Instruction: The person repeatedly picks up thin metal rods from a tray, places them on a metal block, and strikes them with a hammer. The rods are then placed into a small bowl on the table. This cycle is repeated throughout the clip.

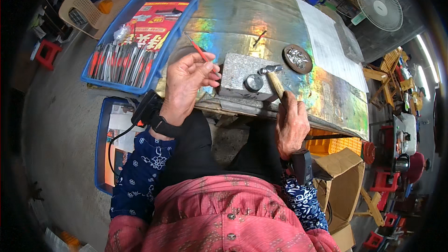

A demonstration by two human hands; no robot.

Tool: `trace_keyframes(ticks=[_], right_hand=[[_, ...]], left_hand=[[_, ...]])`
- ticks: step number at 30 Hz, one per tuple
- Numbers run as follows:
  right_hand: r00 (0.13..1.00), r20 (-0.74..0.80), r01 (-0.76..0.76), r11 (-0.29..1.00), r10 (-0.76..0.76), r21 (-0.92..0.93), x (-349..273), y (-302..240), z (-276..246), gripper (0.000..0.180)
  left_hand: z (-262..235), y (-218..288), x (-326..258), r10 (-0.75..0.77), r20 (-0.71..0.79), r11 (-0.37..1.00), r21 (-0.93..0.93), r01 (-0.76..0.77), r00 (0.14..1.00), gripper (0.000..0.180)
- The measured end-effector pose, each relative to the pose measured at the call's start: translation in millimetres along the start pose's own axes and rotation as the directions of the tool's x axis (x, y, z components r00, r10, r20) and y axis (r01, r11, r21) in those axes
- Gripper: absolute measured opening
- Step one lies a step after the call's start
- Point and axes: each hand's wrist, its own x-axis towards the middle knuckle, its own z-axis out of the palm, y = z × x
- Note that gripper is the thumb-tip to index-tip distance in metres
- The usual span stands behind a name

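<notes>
My left hand (pixel 187 80) pinches a slim red tool (pixel 199 51) with a thin dark tip, held left of a grey metal block (pixel 238 71). What kind of tool it is I cannot make out. In my right hand (pixel 292 123) is the wooden handle of a small hammer (pixel 276 82), fingers wrapped round it. The hammer's head lies over the block's right edge. Beside it on the block sits a small round dark piece (pixel 254 82) with a shiny top. A round brown dish (pixel 297 59) of small metal bits stands to the right of the block.
A blue tray (pixel 166 51) with many slim red and black tools and a red printed sheet stands left on the table. Another blue tray (pixel 103 126) lies lower. White paper (pixel 322 32), a fan (pixel 380 7), an orange crate (pixel 333 145) and a cardboard box (pixel 343 182) are to the right.
</notes>
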Motion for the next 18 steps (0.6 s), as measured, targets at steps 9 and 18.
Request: trace_keyframes(ticks=[9,18], right_hand=[[0.993,0.112,-0.056,0.980,0.035,0.192,0.4,-5.8,8.8,0.049],[0.978,0.194,-0.123,0.970,0.082,0.208,2.2,-5.9,0.6,0.048]], left_hand=[[-59.9,6.6,2.3,0.410,0.290,0.002,0.948,-0.319,0.865,0.019],[-62.8,-15.5,5.1,0.222,0.285,-0.311,0.927,-0.209,0.933,0.010]])
